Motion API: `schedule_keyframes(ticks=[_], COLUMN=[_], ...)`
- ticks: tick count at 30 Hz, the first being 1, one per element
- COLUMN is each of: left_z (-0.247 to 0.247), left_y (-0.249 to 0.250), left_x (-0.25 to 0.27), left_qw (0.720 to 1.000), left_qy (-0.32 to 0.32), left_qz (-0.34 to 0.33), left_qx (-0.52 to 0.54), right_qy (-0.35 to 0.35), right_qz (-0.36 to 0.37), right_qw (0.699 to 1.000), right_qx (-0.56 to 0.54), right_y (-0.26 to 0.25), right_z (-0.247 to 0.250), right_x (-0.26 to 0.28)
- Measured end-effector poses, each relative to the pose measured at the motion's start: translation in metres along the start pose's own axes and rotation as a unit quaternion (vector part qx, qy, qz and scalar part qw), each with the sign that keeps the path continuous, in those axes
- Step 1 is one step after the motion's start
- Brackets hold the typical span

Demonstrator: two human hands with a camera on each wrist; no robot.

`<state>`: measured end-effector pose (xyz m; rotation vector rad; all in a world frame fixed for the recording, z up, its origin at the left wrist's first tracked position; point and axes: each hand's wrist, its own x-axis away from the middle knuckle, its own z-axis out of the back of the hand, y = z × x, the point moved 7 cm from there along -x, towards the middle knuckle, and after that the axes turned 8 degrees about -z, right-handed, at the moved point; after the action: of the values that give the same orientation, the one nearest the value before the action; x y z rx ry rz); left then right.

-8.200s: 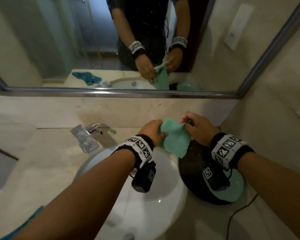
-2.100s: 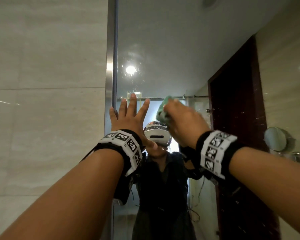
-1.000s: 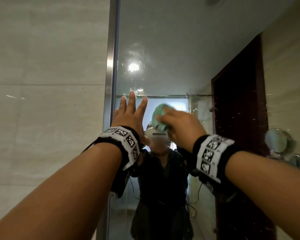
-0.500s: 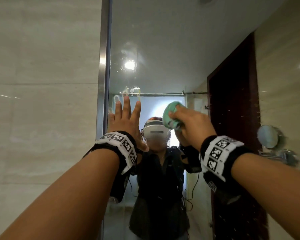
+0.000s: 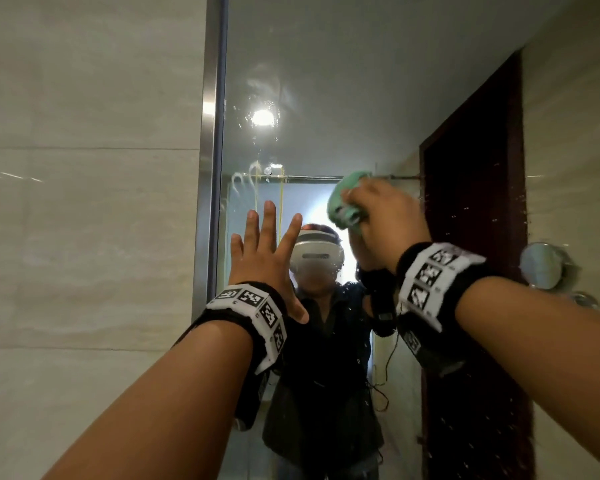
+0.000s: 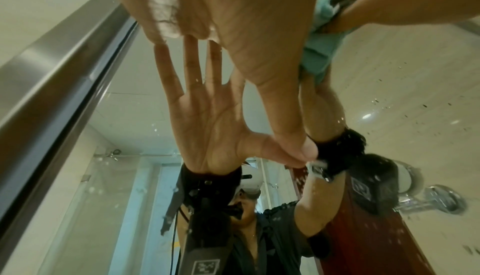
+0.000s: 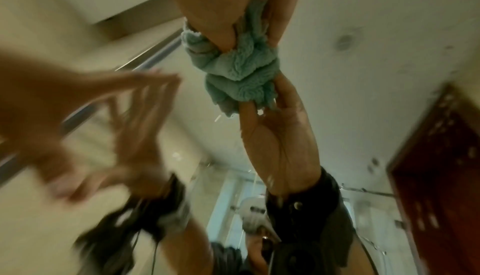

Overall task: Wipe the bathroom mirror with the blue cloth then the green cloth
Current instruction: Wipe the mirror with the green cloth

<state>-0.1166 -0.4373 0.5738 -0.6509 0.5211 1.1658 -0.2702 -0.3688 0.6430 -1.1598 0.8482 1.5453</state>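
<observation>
Green terry fabric, the green cloth [image 5: 347,199], is bunched into a wad and gripped in the right hand [image 5: 385,220], whose fingers [image 7: 226,33] and thumb curl round it. The wad is pressed against the glass of the mirror [image 5: 326,81]; in the right wrist view the cloth [image 7: 233,68] meets its own reflection directly, with no gap between them. The contact point lies well in from the mirror's left edge, at about the level of the reflected shower rail. The left hand [image 5: 264,258] is flat against the glass with all fingers straight and spread, holding nothing; in the left wrist view the left hand [image 6: 207,12] meets its reflection at the fingertips and at the thumb tip. This hand sits beside the mirror's left edge, next to the vertical metal frame [image 5: 210,150], lower than the right hand and apart from it. Both wrists carry black bands with white marker tags, and a black camera unit hangs below each. Water droplets and smear marks [image 5: 253,171] are visible on the glass above the left hand and across the reflected dark red door [image 5: 471,202]. A beige tiled wall [image 5: 84,202] adjoins the frame on the left. A round accessory mirror [image 5: 541,265] on a chrome arm appears at the right of the head view.
</observation>
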Motion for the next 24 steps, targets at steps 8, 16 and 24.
schedule_keyframes(ticks=[8,16,24], left_z=[0.003,0.001,-0.005], left_y=[0.002,0.001,0.001], left_x=[0.003,0.003,0.011], left_qw=[1.0,1.0,1.0], left_qy=[-0.009,0.001,-0.006], left_qz=[0.002,0.004,0.002], left_qx=[0.004,0.017,0.017], right_qy=[-0.171,0.047,-0.141], right_qz=[0.176,-0.033,0.183], right_qw=[0.967,0.997,0.973], right_qx=[0.074,-0.042,0.012], right_y=[-0.01,0.023,-0.026], right_z=[-0.027,0.007,-0.038], right_x=[0.061,-0.003,0.076])
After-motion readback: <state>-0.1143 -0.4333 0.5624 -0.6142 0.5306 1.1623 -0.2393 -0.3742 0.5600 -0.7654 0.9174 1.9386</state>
